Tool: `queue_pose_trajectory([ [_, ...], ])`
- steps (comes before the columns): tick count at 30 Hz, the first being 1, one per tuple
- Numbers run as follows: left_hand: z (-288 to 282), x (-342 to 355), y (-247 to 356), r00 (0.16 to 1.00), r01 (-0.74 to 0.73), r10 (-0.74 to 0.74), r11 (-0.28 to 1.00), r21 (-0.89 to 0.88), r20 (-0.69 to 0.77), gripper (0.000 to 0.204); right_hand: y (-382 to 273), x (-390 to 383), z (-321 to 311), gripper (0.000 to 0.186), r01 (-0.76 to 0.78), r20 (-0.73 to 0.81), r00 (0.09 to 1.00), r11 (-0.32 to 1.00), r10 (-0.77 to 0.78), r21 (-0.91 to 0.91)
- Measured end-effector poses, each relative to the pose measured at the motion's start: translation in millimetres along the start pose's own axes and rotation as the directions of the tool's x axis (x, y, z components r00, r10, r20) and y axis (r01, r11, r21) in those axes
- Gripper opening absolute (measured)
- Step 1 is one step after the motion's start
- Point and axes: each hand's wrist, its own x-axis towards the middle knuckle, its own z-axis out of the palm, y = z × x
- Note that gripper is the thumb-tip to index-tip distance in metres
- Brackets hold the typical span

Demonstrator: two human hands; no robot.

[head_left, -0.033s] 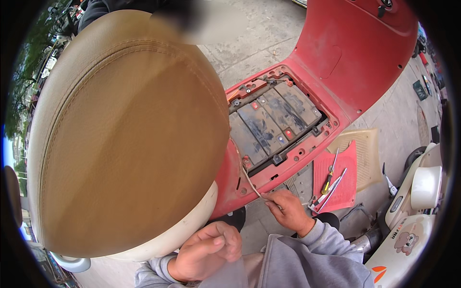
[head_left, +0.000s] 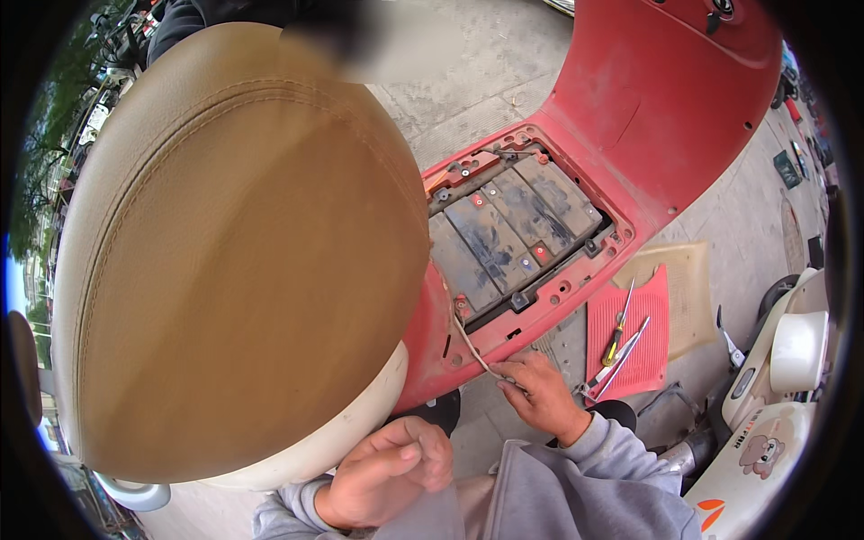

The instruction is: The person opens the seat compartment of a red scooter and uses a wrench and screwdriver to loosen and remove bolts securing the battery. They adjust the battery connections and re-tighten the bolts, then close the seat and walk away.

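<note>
Between its thumb and fingers, my right hand pinches a thin pale cable. The cable runs up from the near left corner of the open battery compartment in a red scooter body. Several dark, dusty batteries sit side by side in it, with red and blue terminals on top. Closer to me, my left hand is held up in front of my jacket, below the seat, its fingers curled in. Whatever it may hold is hidden.
A large brown padded seat fills the left side. Beyond the batteries rises a curved red panel. On the ground at right, a screwdriver and other tools lie on a red ribbed mat. A cream scooter stands at the right edge.
</note>
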Motion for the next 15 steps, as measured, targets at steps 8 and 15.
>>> queue_pose_trajectory([
  [8,15,1,-5,0.985,-0.024,0.03,0.999,0.038,-0.17,0.017,24,35,-53,0.012,-0.092,-0.235,0.967,0.995,0.1,0.044],
  [15,25,3,-6,0.993,-0.018,0.011,0.998,-0.052,-0.117,0.015,71,103,-55,0.012,-0.18,-0.474,0.861,0.982,0.184,0.054],
])
